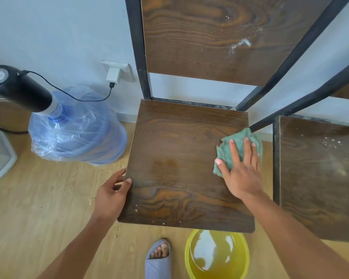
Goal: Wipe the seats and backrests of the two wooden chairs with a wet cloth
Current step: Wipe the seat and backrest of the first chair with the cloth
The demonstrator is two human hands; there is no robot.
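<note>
From the head camera you look down on the near chair's seat [181, 164], dark wood in a black frame, with its backrest [210, 37] rising toward the wall. Your right hand [240, 170] lies flat, fingers spread, pressing the green cloth [224, 152] onto the seat's right edge; part of the cloth sticks out past your fingertips toward the gap between the chairs. Your left hand [111, 192] grips the seat's left edge, thumb on top and fingers curled beneath. White specks dot the seat's front and a pale smear marks the backrest's right side. The second chair [318, 174] stands just beside the first on the right, its seat dusted with pale spots. On the floor [38, 208] in front of the near seat sits a yellow basin [189, 258] holding water, next to your foot in a grey slipper [157, 264]. To the left stands a blue jug [79, 129] wrapped in plastic, with a black pump [18, 87] on top, cabled to a wall charger [113, 74].
</note>
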